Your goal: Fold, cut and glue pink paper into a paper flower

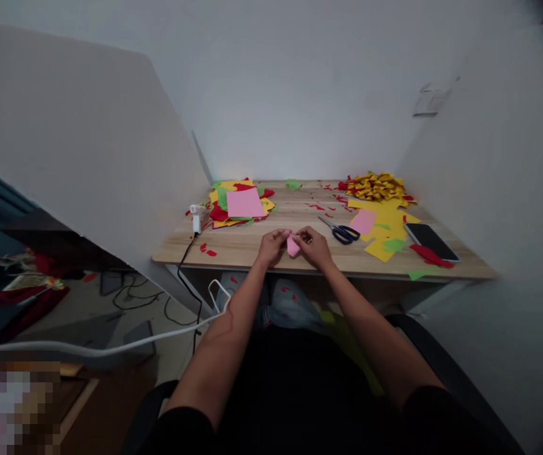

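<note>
Head view is showing both hands, left hand (pixel 273 244) and right hand (pixel 316 246), pinching a small pink paper piece (pixel 293 246) mid-fold above the desk edge (pixel 252 260), so a firm, even crease looks due next.

Small pink paper (pixel 293 246), folded into a narrow, roughly triangular piece, pinched at both sides between left hand (pixel 272 246) and right hand (pixel 316 247). Held just above the desk's near edge, at its middle, point tilted downward. Fold details too small to make out.
</note>
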A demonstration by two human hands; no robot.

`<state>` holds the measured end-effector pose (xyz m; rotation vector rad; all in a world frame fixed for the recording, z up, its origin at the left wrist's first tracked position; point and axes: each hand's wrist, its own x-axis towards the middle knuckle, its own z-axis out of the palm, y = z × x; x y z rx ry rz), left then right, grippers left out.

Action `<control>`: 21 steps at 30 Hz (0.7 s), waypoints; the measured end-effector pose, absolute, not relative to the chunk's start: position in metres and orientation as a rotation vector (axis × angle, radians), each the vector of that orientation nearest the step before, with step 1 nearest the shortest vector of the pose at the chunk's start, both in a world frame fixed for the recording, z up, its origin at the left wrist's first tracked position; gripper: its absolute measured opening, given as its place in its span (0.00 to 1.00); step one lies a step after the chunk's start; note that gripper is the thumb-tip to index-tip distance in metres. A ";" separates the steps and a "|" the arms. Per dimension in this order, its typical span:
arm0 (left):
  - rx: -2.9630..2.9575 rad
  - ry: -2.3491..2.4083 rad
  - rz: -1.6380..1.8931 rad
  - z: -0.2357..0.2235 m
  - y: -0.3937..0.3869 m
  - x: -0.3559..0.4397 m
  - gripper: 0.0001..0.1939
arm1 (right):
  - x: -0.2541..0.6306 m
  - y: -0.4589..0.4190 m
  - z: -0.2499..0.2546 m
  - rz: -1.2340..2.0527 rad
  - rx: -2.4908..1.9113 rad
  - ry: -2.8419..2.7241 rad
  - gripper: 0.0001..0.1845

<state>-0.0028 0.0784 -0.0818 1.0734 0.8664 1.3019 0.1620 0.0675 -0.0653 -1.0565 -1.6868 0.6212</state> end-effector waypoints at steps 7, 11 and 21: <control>1.037 0.830 1.320 -0.078 0.076 -0.001 0.12 | 0.162 0.074 -0.069 0.747 -1.029 -1.684 0.20; 1.023 0.802 1.326 -0.078 0.075 0.001 0.12 | 0.162 0.073 -0.066 0.741 -1.019 -1.682 0.21; 1.028 0.792 1.275 -0.074 0.073 0.001 0.10 | 0.164 0.074 -0.069 0.675 -1.029 -1.695 0.23</control>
